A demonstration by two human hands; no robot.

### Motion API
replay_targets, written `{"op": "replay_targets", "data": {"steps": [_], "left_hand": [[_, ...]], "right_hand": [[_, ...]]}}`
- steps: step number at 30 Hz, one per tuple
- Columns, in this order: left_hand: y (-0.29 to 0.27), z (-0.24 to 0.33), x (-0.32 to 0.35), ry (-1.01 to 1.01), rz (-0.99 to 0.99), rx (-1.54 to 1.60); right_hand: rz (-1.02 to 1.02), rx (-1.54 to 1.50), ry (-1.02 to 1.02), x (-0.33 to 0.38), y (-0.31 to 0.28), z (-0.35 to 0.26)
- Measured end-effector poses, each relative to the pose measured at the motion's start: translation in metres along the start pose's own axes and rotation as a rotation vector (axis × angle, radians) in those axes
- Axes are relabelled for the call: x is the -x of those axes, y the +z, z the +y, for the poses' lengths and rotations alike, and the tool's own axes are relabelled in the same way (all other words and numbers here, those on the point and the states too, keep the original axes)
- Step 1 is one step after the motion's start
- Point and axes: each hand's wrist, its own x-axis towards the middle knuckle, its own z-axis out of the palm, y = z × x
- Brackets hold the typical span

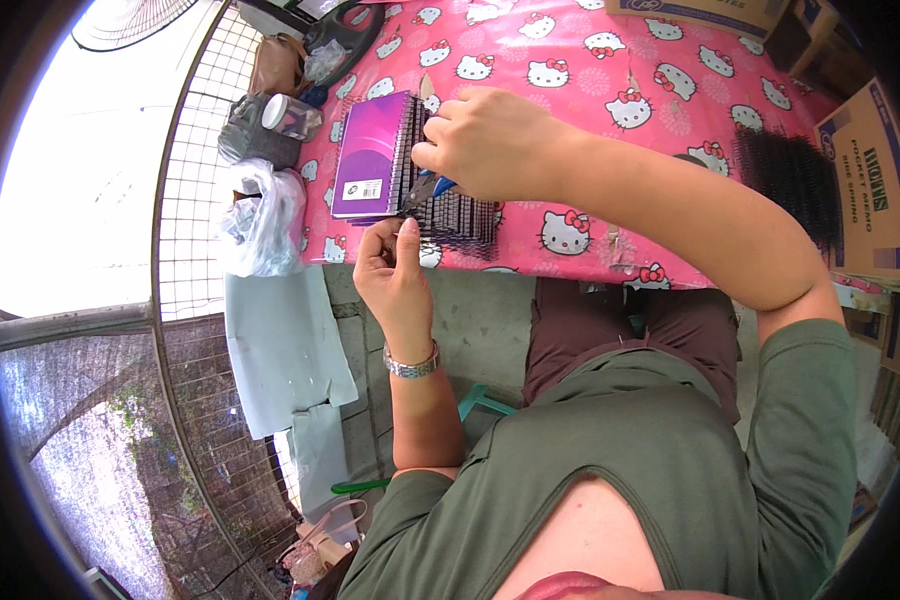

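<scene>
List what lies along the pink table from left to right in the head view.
Crumpled clear plastic bag → purple spiral notebook → right hand holding blue-handled pliers at the black wire binding → heap of black wire spirals → cardboard box.

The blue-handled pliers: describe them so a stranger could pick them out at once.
Find the pink cartoon-cat tablecloth, then the purple spiral notebook on it. Just right of its wire binding, the right hand grips the pliers: the only metal tool there, with blue handles.
</scene>
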Motion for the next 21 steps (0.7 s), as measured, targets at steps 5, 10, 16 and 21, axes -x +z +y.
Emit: {"op": "replay_targets", "data": {"steps": [5,10,16,21], "left_hand": [[-0.001,0.005,0.0,-0.055,-0.004,0.008],[-0.011,0.001,-0.001,-0.299,-0.111,0.431],[-0.013,0.008,-0.002,-0.454,-0.134,0.704],[-0.007,0.0,-0.003,-0.279,-0.116,0.236]], "right_hand": [[-0.138,-0.053,0.046,-0.003,-0.003,-0.003],[-0.079,-0.026,0.056,0.002,-0.004,-0.003],[0.161,0.121,-0.005,0.024,0.015,0.013],[0.061,0.038,0.018,0.016,0.011,0.004]]}}
